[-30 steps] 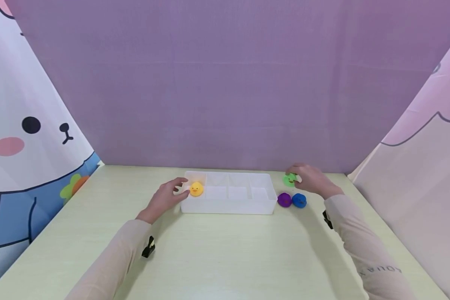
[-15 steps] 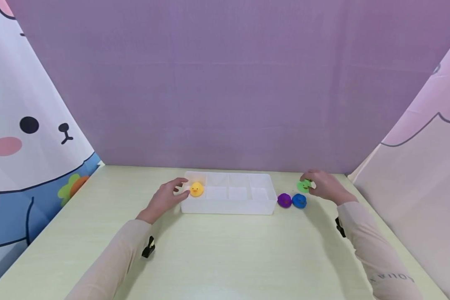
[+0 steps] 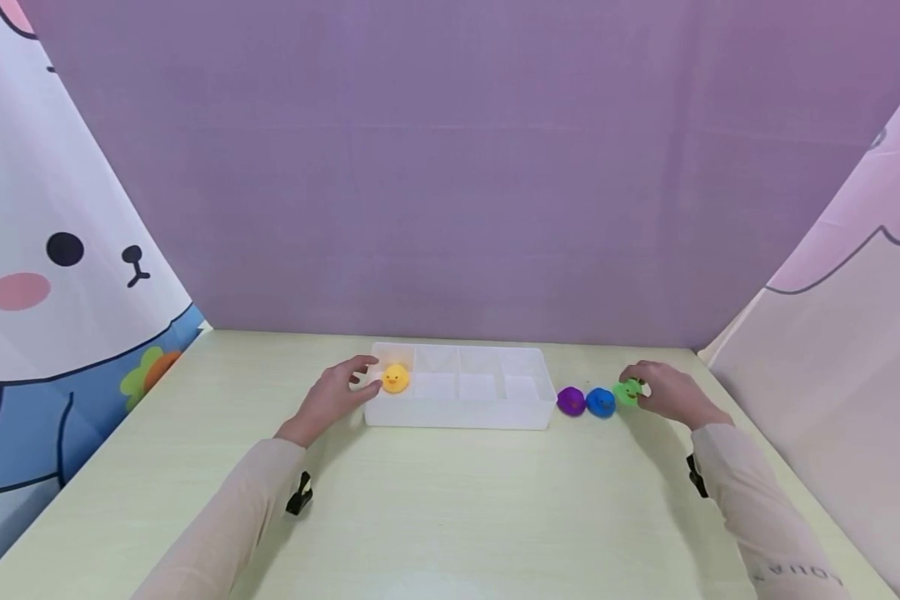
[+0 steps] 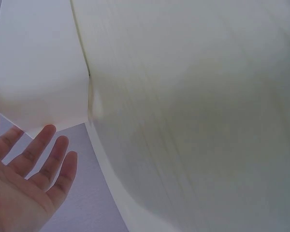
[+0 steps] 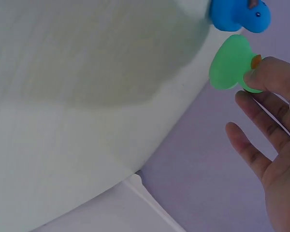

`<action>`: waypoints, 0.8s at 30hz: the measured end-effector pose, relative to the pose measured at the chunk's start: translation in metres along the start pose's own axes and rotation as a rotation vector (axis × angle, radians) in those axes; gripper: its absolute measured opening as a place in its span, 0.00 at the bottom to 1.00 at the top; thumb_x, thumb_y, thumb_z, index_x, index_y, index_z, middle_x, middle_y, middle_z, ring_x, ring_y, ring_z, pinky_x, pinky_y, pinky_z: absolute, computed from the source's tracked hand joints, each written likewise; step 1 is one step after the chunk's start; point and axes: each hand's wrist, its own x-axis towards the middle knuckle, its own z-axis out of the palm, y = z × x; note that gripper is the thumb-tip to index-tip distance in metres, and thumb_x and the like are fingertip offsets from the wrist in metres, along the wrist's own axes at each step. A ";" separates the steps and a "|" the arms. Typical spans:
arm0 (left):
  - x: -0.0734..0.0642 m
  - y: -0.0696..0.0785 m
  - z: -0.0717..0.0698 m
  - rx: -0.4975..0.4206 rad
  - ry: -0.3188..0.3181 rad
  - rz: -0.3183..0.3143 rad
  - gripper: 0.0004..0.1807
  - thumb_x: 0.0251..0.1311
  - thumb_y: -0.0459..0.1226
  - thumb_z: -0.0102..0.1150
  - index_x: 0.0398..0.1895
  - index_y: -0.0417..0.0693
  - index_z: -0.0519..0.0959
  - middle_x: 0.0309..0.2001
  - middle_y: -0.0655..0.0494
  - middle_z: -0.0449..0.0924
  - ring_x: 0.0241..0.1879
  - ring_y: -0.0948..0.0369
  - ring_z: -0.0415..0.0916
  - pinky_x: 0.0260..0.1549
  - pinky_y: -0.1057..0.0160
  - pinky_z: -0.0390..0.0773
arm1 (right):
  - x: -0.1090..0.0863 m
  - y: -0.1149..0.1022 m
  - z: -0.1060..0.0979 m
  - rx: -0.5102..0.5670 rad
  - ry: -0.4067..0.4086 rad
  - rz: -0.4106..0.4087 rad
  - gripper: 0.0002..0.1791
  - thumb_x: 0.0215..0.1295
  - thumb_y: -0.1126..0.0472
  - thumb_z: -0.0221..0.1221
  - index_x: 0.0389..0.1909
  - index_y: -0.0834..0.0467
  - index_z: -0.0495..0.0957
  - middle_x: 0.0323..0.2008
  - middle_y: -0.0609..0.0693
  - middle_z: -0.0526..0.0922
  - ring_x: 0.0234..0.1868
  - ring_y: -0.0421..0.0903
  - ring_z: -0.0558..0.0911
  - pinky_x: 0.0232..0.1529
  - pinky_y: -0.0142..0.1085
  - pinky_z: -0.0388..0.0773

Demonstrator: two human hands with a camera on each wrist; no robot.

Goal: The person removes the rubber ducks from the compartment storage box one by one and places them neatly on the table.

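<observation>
My left hand (image 3: 333,394) curls its thumb and fingers about the left end of a white compartment box (image 3: 456,415); in the left wrist view fingertips (image 4: 49,129) touch its wall. A yellow rubber duck (image 3: 395,379) sits in the leftmost compartment. My right hand (image 3: 671,393) pinches a small green rubber duck (image 3: 627,392) between thumb and fingers, at the right end of a row. Beside it are a blue duck (image 3: 601,402) and a purple duck (image 3: 572,402), near the box's right side. In the right wrist view the green duck (image 5: 229,63) is just apart from the blue duck (image 5: 227,14).
The pale wooden table (image 3: 450,508) reaches back to a purple curtain (image 3: 450,167). Patterned cloths hang on the left (image 3: 45,192) and right (image 3: 862,333). Several compartments right of the yellow duck hold nothing visible.
My right hand has carried the green duck right and toward me, from behind the purple and blue ducks to the blue one's right side. The left hand and box stay in place.
</observation>
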 end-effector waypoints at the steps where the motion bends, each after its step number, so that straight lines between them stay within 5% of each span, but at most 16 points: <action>1: 0.000 0.000 0.000 -0.001 0.000 0.000 0.26 0.58 0.44 0.56 0.59 0.47 0.69 0.51 0.41 0.75 0.45 0.49 0.75 0.39 0.52 0.76 | -0.001 0.001 0.002 0.002 -0.001 0.000 0.18 0.42 0.73 0.62 0.38 0.60 0.79 0.34 0.50 0.81 0.36 0.50 0.78 0.32 0.42 0.75; 24: -0.001 0.001 0.000 0.014 0.002 -0.002 0.25 0.58 0.45 0.56 0.59 0.48 0.69 0.51 0.43 0.76 0.45 0.49 0.75 0.40 0.51 0.75 | -0.014 0.005 0.019 0.023 0.016 0.003 0.18 0.41 0.75 0.62 0.37 0.59 0.79 0.38 0.54 0.82 0.40 0.55 0.79 0.36 0.48 0.76</action>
